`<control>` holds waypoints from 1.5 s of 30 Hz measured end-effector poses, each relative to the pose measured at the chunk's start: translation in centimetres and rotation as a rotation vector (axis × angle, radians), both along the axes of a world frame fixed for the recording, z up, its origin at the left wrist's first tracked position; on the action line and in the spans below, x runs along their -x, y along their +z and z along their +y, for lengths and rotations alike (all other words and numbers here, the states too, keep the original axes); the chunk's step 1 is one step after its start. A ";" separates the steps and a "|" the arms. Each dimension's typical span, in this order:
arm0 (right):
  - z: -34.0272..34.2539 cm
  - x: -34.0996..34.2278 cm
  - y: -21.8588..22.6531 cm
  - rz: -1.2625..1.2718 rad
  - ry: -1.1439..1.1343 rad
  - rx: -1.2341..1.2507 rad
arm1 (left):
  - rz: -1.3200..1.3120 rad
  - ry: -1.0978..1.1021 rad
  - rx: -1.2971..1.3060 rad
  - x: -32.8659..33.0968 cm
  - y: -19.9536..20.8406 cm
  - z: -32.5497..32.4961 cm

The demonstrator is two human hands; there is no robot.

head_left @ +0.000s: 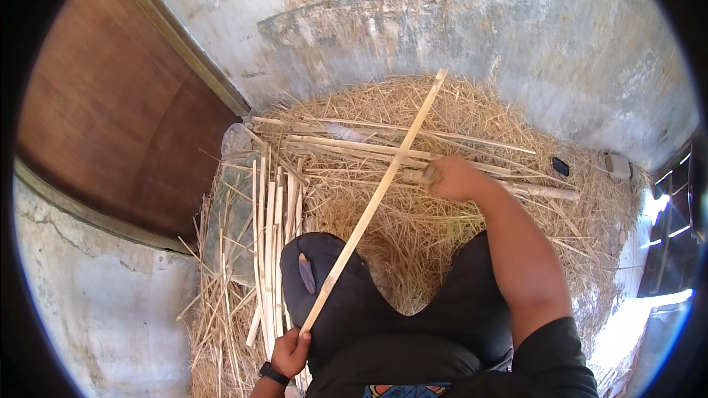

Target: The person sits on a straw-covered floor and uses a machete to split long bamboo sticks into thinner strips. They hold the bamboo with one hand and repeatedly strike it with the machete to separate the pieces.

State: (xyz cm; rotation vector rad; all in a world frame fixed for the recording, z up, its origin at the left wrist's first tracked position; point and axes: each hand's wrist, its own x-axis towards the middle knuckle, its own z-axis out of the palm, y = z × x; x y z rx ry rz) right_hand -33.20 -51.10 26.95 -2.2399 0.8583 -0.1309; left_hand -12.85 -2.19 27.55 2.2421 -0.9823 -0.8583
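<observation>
A long pale bamboo strip (366,216) slants across the view, from beside my left thigh up to the far right, passing over my left leg. My left hand (290,354), with a dark band on its wrist, is closed round the strip's near end. My right hand (451,178) is a fist to the right of the strip's upper half, over the straw. A small greyish end shows at its fingers, but I cannot make out what it belongs to. Whether that end touches the strip is unclear.
Several bamboo strips (271,228) lie lengthwise left of my left leg. More split pieces and a thicker stick (542,191) lie crosswise ahead on straw (398,243). A small black object (560,166) rests at the right. A stained wall (442,15) and brown door (125,110) bound the space.
</observation>
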 end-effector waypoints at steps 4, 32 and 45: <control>7.6 -2.4 4.5 0.082 0.399 0.162 | 0.145 -0.025 -0.002 -1.5 -0.7 1.3; 7.4 -3.8 2.2 -0.711 -0.179 -1.027 | -0.561 -0.381 0.355 -0.2 10.8 -7.3; 7.9 -5.3 0.5 -0.651 -0.220 -0.928 | 0.851 -1.503 0.755 10.5 18.8 -16.4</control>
